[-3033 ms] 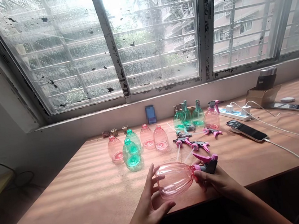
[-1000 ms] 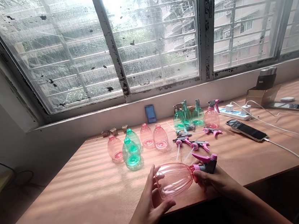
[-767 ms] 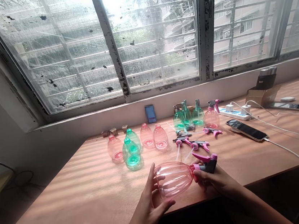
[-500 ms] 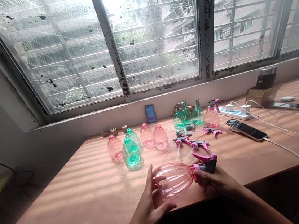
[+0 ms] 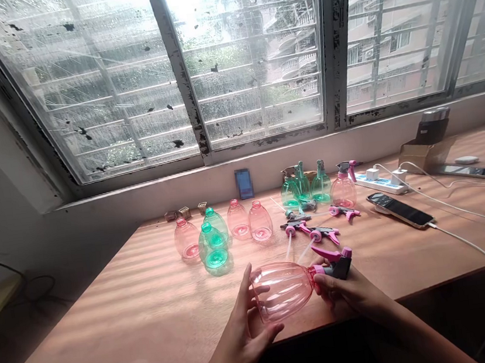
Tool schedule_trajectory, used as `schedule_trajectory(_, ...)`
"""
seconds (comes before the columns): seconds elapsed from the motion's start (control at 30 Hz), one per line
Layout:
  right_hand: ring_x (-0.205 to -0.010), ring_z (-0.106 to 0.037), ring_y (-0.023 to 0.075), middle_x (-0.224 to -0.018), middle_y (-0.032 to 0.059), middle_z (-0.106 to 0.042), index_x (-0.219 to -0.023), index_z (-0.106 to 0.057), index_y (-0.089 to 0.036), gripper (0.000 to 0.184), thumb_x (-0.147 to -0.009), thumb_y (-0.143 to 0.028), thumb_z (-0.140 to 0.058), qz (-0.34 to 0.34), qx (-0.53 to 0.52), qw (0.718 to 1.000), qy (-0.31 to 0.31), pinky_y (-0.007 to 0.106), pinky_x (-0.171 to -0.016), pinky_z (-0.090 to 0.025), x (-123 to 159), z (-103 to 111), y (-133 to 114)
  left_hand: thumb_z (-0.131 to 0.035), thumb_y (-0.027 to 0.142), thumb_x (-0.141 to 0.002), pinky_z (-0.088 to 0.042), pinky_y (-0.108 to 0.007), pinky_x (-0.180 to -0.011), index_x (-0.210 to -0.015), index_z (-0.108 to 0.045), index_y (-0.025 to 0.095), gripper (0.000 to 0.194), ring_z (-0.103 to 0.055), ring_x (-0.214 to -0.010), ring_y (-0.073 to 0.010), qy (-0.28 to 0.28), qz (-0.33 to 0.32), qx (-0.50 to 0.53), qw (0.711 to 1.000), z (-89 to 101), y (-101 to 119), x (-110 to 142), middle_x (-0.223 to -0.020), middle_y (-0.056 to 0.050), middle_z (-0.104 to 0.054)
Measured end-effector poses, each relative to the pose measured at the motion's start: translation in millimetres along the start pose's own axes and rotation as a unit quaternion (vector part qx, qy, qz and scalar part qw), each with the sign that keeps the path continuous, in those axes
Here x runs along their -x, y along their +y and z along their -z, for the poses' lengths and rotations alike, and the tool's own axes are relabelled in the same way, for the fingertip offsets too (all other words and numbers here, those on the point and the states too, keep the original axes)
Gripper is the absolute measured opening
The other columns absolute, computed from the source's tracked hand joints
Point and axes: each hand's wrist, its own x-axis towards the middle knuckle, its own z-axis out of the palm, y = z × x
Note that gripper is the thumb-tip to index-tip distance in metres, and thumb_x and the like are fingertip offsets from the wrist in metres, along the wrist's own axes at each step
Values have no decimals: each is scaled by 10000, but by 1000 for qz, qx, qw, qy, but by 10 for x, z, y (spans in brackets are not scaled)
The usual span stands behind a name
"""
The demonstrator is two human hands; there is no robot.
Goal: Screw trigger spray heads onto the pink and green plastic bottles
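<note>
A clear pink spray bottle (image 5: 282, 291) lies sideways in my hands above the table's front edge, its base to the left. My left hand (image 5: 246, 322) cups the base, thumb below and fingers around the far side. At the neck, my right hand (image 5: 344, 290) grips the pink collar of the pink-and-black spray head (image 5: 336, 263), whose trigger points up. Just beyond lie loose pink-and-black spray heads (image 5: 326, 235) with white dip tubes. Several bottles without heads stand to the left, among them a green bottle (image 5: 215, 252) and a pink bottle (image 5: 260, 223).
Green spray bottles (image 5: 320, 186) and a pink one (image 5: 343, 190) with heads stand at the back. Farther right are a power strip (image 5: 379, 182), a phone (image 5: 400, 210) on a white cable, and a box (image 5: 425, 153). A small screen (image 5: 244, 184) leans against the wall.
The bottle and both hands keep nearly the same place and grip. My left hand's fingertips have shifted very slightly upward.
</note>
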Motion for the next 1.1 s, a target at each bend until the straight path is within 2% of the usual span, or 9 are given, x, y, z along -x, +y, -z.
schedule_trajectory(0.13,-532,-579,140,-722,25,-675,-825,-631,-178,328,-857,-470,-777,2,-5,1000,-1,274,-505,-443,-3,5,11,-789,332,-871,-351,-516,-1189,-1596,-75,455,1025,-459,-1402,-329,-5,6,15,1000,0,-27,-5,-1685,-85,-209)
schedule_trajectory(0.33,-529,-580,141,-727,22,-676,-845,-628,-181,319,-865,-465,-771,-1,-4,1000,-6,281,-514,-454,-2,15,18,-766,366,-888,-336,-534,-1200,-1612,-84,387,994,-425,-1430,-337,-6,14,19,1000,-2,-31,-13,-1688,-116,-193)
schedule_trajectory(0.53,-536,-598,141,-731,14,-687,-897,-599,-188,292,-891,-434,-756,3,-3,1000,-8,268,-520,-430,5,27,22,-761,357,-891,-383,-523,-1169,-1598,-145,417,939,-441,-1409,-329,5,6,-13,1000,10,-16,-21,-1672,-99,-233)
schedule_trajectory(0.93,-517,-591,143,-698,13,-672,-835,-596,-181,350,-854,-479,-779,-1,-2,1000,-7,276,-511,-440,1,-1,-19,-788,387,-868,-360,-539,-1175,-1596,-142,417,974,-463,-1383,-339,-2,0,-2,1000,0,-48,-23,-1654,-119,-249)
schedule_trajectory(1.1,-523,-596,141,-706,12,-672,-842,-601,-180,327,-869,-457,-772,0,-9,1000,-12,270,-513,-438,-1,6,0,-768,367,-888,-361,-534,-1175,-1593,-122,430,958,-482,-1365,-320,-5,6,-13,1000,3,-47,-28,-1654,-108,-240)
